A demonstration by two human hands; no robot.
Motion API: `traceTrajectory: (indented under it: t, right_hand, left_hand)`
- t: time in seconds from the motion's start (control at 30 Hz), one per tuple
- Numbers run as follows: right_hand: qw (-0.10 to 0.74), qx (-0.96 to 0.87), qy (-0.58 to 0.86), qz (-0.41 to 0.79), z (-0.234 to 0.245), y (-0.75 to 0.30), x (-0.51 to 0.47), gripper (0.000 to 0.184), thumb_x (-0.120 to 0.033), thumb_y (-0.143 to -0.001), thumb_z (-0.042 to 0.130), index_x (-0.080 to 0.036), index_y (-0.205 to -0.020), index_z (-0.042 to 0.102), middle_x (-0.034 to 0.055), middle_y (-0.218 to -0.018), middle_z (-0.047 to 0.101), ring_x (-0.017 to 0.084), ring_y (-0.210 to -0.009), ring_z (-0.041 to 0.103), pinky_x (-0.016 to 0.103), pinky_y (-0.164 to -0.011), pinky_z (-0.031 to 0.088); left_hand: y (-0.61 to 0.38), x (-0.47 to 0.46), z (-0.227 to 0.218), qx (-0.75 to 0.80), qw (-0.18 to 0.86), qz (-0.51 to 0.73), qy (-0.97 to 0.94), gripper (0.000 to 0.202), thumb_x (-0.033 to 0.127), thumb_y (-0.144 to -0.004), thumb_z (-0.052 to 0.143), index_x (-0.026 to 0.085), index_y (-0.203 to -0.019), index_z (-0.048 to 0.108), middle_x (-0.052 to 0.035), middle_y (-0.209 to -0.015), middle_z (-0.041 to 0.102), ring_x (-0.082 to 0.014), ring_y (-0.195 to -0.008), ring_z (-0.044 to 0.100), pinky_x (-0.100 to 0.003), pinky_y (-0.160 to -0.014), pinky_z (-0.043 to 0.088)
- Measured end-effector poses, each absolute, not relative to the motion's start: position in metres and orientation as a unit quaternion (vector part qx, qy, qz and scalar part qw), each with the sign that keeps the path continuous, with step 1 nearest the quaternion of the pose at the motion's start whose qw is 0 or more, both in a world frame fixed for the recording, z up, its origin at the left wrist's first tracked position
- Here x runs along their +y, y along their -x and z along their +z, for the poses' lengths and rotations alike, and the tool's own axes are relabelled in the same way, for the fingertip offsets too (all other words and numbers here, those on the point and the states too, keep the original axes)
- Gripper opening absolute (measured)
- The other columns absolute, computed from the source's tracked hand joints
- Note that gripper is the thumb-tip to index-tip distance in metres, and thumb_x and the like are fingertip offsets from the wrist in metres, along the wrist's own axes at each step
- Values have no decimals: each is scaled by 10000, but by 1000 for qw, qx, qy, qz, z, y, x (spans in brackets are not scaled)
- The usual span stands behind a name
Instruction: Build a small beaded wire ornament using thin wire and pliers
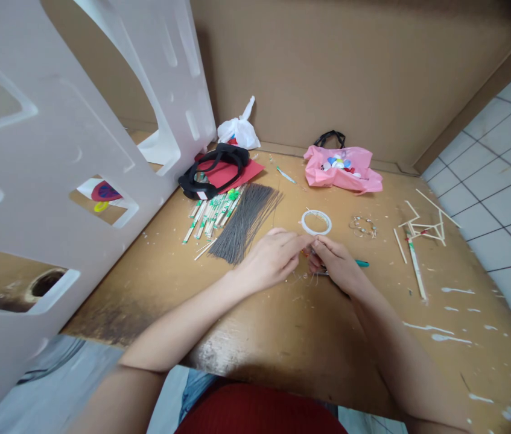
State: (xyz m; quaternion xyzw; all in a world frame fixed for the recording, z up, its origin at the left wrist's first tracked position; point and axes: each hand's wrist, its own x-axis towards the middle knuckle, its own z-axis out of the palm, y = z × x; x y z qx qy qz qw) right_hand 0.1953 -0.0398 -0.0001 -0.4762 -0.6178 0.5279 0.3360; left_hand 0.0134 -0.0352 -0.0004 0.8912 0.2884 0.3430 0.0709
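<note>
My left hand (pixel 277 256) and my right hand (pixel 334 259) meet over the middle of the table, fingertips pinched together. What they pinch is too small to make out; a bit of orange and some fine strands show around the fingers. A tool with a teal handle end (pixel 362 263) lies partly hidden under my right hand. Just beyond my fingers is a ring-shaped spool of pale thread or wire (pixel 316 232). To its right lies a thin wire loop with small beads (pixel 364 226). A bundle of grey wires (pixel 246 226) lies beyond my left forearm.
Green-and-white wrapped chopsticks (pixel 210 217) and a black headset (pixel 192 187) on red paper (pixel 255 170) lie left. White (pixel 239 132) and pink bags (pixel 318 172) stand behind. A stick frame (pixel 427 229) lies right. A white plastic panel (pixel 101 84) borders the left side.
</note>
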Motion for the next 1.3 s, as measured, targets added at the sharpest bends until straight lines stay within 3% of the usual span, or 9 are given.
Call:
traceTrajectory:
  t: [0.33,0.6,0.83,1.0,1.3]
  right_hand:
    - [319,-652,507,464,-10,-195,-37,341,-457,-896,381,-217,-653,394,-56,-530,409,108,-483,439,257,-509,370]
    - [299,-690,505,424,-8,-196,-36,315,-397,-911,350,-215,-656,386,-55,-537,412,107,-496,431,248,-518,366]
    - [301,-686,507,427,-9,-196,-36,248,-337,-895,355,-211,-700,441,-54,-562,418,111,-508,440,249,-520,365]
    - [303,-699,507,403,-12,-196,-36,217,-227,-862,340,-218,-650,390,-54,-551,411,114,-511,431,250,-522,360]
    - [277,-702,531,386,-13,-195,-37,152,-244,-864,341,-228,-727,406,-56,-541,442,132,-506,450,255,-506,354]
  left_hand:
    - [-16,-38,7,275,-4,241,-931,290,98,-860,348,130,-1106,498,-50,-823,604,-170,-807,579,-329,-837,416]
    - [-17,-40,5,289,-19,241,-926,300,89,-867,339,139,-1121,490,-36,-818,596,-157,-790,571,-339,-893,403]
    - [-16,-37,0,302,10,257,-918,399,70,-838,364,131,-1229,416,-56,-947,611,-162,-894,573,-341,-944,406]
    - [-17,-39,2,302,2,232,-925,370,81,-850,363,125,-1211,433,-45,-888,608,-160,-849,581,-360,-965,391]
    - [-21,-43,-1,316,-22,204,-926,302,72,-865,342,132,-1124,487,-40,-862,608,-165,-837,595,-388,-1002,357]
